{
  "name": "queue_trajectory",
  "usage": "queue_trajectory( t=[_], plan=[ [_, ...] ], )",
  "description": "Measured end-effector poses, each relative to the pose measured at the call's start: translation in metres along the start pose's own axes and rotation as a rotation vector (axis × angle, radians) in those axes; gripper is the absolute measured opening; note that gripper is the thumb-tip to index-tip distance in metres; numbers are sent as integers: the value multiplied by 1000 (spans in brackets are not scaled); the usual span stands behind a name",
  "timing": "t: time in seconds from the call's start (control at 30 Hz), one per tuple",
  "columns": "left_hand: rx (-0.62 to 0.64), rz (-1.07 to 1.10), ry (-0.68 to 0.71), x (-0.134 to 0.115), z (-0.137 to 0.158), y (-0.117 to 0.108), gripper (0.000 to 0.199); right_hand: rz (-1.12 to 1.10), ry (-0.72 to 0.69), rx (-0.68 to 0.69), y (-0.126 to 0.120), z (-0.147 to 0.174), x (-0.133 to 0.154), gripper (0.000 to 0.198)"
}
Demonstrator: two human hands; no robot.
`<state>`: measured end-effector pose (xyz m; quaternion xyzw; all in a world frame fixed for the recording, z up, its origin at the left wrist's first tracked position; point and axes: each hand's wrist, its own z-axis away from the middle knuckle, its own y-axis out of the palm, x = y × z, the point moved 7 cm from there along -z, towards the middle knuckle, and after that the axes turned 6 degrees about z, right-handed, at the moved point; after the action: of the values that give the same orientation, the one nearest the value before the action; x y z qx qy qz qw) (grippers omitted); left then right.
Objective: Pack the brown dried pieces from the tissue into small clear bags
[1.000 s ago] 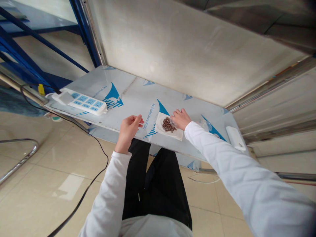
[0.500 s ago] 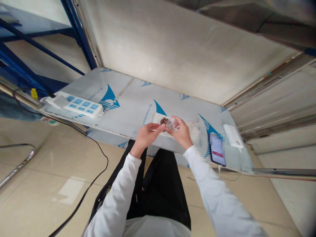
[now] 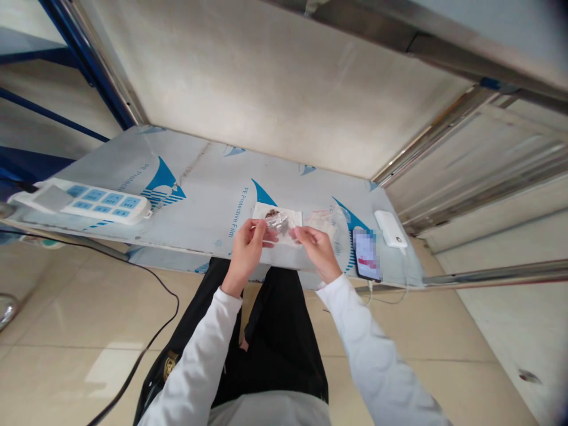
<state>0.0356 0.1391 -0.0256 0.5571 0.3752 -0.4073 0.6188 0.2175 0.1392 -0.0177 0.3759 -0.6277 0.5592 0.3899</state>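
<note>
A small clear plastic bag (image 3: 279, 222) stretches between my two hands over the front of the shelf. My left hand (image 3: 247, 248) is closed in a pinch at the bag's left side. On the right, my right hand (image 3: 318, 247) pinches at the bag's lower right edge with thumb and fingers. Behind the bag lies a white sheet (image 3: 293, 214), partly covered by it. A little heap of small brown pieces (image 3: 271, 213) shows at the sheet's left part; whether they are inside the bag or on the sheet I cannot tell.
Crumpled clear plastic (image 3: 326, 225) lies right of the sheet. Further right are a phone (image 3: 366, 254) and a white power bank (image 3: 390, 229), with cables hanging over the edge. A power strip (image 3: 106, 202) sits on the left of the film-covered shelf (image 3: 199, 207).
My hands have moved apart, and the clear plastic now spreads flat between them instead of being bunched at my right fingers. The view has shifted to the right.
</note>
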Motion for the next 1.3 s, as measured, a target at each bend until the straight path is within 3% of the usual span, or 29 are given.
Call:
queue_trajectory(
  t=[0.07, 0.13, 0.23, 0.37, 0.47, 0.57, 0.67, 0.77, 0.83, 1.0, 1.17, 1.23, 1.3],
  plan=[
    [-53, 18, 7, -2, 1, -4, 31, 220, -22, -188, -43, -26, -18, 34],
    [-108, 23, 30, -4, 1, -12, 31, 552, 89, -386, -91, -52, -44, 37],
    [-166, 26, 52, -9, 0, -26, 31, 654, 195, -431, -136, -86, -80, 46],
    [-197, 8, 46, -15, 0, -38, 30, 643, 270, -379, -151, -104, -110, 36],
    [-219, -8, 60, -19, 0, -44, 28, 606, 260, -383, -149, -102, -109, 30],
    [-246, -66, 94, -22, 1, -45, 29, 538, 192, -407, -140, -87, -88, 38],
    [-238, -187, 171, -29, 4, -34, 34, 360, 98, -347, -112, -53, -58, 46],
    [-144, -279, 207, -34, 10, -11, 23, 40, -12, -219, -72, -8, -21, 41],
    [-59, -276, 195, -37, 15, 7, 21, 99, -89, -255, -54, 18, 7, 34],
    [121, -281, 137, -38, 27, 37, 23, 578, -318, -355, -24, 53, 66, 29],
    [154, -292, 169, -33, 29, 43, 23, 626, -357, -342, -13, 62, 72, 33],
    [170, -239, 145, -27, 28, 43, 22, 485, -317, -322, -17, 62, 63, 43],
    [202, -168, 102, -21, 26, 44, 22, 198, -192, -294, -25, 59, 45, 59]
  ],
)
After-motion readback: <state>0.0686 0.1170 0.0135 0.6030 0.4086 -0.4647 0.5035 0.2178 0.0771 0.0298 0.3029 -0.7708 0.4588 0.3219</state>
